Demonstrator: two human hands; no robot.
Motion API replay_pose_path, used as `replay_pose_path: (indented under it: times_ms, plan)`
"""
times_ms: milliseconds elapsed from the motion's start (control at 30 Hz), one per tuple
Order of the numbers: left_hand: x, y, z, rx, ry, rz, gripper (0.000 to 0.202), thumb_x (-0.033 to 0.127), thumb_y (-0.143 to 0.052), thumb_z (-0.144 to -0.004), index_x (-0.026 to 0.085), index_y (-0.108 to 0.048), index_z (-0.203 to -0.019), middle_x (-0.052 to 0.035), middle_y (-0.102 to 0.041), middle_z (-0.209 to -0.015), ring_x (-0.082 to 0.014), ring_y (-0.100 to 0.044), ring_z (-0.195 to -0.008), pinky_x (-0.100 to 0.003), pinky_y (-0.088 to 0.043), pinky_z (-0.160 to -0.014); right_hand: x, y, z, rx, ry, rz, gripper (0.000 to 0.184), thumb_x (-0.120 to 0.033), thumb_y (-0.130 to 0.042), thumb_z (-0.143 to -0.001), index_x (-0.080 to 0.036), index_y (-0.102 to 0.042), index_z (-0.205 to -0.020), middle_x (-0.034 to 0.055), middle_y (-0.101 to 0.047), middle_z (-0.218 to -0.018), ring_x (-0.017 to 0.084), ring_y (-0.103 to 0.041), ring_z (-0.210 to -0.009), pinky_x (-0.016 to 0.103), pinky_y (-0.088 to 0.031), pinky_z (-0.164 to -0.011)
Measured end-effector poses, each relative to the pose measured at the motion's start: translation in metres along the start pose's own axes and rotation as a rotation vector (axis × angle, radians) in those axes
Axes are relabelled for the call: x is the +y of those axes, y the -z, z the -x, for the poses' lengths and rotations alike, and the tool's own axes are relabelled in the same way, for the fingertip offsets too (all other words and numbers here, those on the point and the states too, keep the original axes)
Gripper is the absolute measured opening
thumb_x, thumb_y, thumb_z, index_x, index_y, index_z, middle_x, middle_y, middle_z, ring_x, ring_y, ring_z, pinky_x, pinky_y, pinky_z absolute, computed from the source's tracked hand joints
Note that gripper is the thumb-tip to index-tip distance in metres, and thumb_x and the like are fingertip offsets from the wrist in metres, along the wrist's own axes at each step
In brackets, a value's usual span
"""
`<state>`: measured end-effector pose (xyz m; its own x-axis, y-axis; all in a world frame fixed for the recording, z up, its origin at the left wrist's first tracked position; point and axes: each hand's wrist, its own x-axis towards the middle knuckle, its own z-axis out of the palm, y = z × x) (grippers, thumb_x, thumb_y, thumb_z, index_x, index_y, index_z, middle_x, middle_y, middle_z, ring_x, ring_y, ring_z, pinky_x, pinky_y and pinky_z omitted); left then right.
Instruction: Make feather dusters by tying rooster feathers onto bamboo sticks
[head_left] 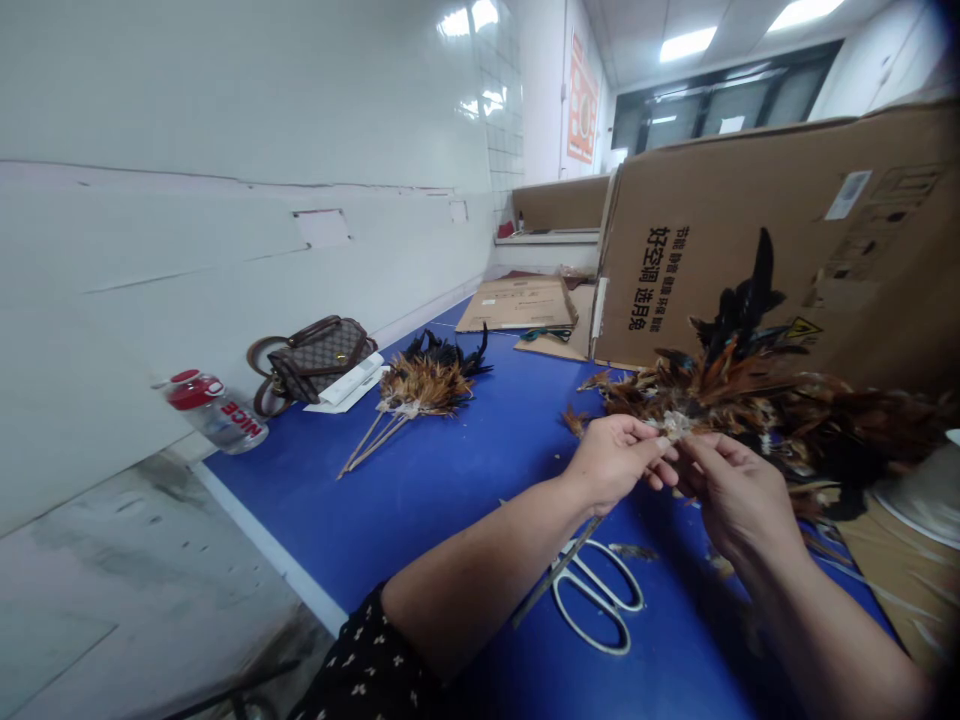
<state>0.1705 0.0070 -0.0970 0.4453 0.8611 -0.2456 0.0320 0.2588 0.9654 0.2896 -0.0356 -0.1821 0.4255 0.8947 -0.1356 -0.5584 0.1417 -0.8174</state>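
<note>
My left hand (pixel 616 462) is closed around the bound base of a feather bundle (pixel 724 365) on a thin stick (pixel 551 575), which slants down below the hand. Brown and black feathers fan upward from pale fluff at the base. Close beside it, my right hand (pixel 739 490) pinches at that same fluffy base; its fingertips are partly hidden. White-handled scissors (pixel 600 600) lie on the blue table under my left forearm. Further left rest finished-looking feather bundles (pixel 427 385) on sticks, black tips pointing away.
Loose brown feathers (pixel 832 415) pile up at the right, beside a white roll (pixel 926 490). Behind stands a large cardboard box (pixel 750 220). At the left are a patterned handbag (pixel 322 360), white papers (pixel 349 385) and a clear bottle (pixel 217 410) against the wall. Flat cardboard (pixel 517 300) lies at the back.
</note>
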Motion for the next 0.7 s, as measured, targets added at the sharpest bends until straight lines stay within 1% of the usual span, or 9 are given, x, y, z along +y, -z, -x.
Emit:
replay_pose_path:
  times_ms: [100,167,233,400,533,700]
  plan:
    - [0.001,0.002,-0.001,0.004,0.005,0.005,0.021,0.016,-0.081,-0.082,0.010,-0.061,-0.085,-0.0062,-0.073,-0.077,-0.0100,-0.062,-0.051,-0.022,-0.045,-0.048,-0.001,-0.001,0.001,-0.072,0.009,-0.041,0.044,-0.051,-0.093,-0.072,-0.018,-0.065,-0.081,-0.0005,-0.058,-0.063,0.010,-0.046,-0.049,0.022,-0.038,-0.045]
    - [0.002,0.003,-0.001,-0.001,0.008,0.022,0.018,0.013,-0.080,-0.081,0.010,-0.062,-0.084,-0.0064,-0.073,-0.077,-0.0096,-0.062,-0.051,-0.022,-0.045,-0.049,-0.001,-0.002,0.001,-0.095,0.015,-0.076,0.045,-0.050,-0.094,-0.071,-0.018,-0.064,-0.083,-0.0007,-0.059,-0.065,0.010,-0.047,-0.050,0.022,-0.039,-0.046]
    - [0.002,0.004,-0.002,0.000,0.008,0.033,0.016,0.012,-0.079,-0.081,0.009,-0.063,-0.083,-0.0064,-0.073,-0.077,-0.0093,-0.062,-0.051,-0.022,-0.045,-0.049,-0.001,-0.002,0.001,-0.109,0.034,-0.070,0.044,-0.049,-0.093,-0.074,-0.019,-0.064,-0.086,-0.0006,-0.060,-0.067,0.010,-0.048,-0.052,0.022,-0.039,-0.047]
    - [0.002,0.006,-0.002,-0.017,0.031,0.038,0.019,0.015,-0.082,-0.081,0.008,-0.065,-0.081,-0.0077,-0.073,-0.079,-0.0093,-0.064,-0.054,-0.022,-0.046,-0.051,0.006,0.001,0.000,-0.094,0.089,0.020,0.043,-0.051,-0.091,-0.079,-0.020,-0.066,-0.094,0.0017,-0.067,-0.077,0.012,-0.054,-0.057,0.023,-0.043,-0.050]
    - [0.005,0.007,0.000,-0.011,0.047,0.046,0.025,0.018,-0.088,-0.077,0.008,-0.064,-0.079,-0.0072,-0.072,-0.076,-0.0084,-0.060,-0.052,-0.021,-0.043,-0.049,0.008,0.004,-0.001,-0.122,0.133,0.090,0.041,-0.053,-0.087,-0.083,-0.020,-0.066,-0.093,0.0007,-0.064,-0.075,0.012,-0.053,-0.058,0.022,-0.042,-0.050]
    - [0.013,0.007,0.002,-0.030,0.106,0.057,0.021,0.009,-0.082,-0.078,0.008,-0.061,-0.076,-0.0057,-0.068,-0.069,-0.0081,-0.057,-0.049,-0.020,-0.040,-0.046,0.002,0.003,-0.001,-0.110,0.170,0.128,0.045,-0.056,-0.090,-0.078,-0.019,-0.069,-0.093,0.0012,-0.064,-0.074,0.012,-0.052,-0.057,0.022,-0.044,-0.050]
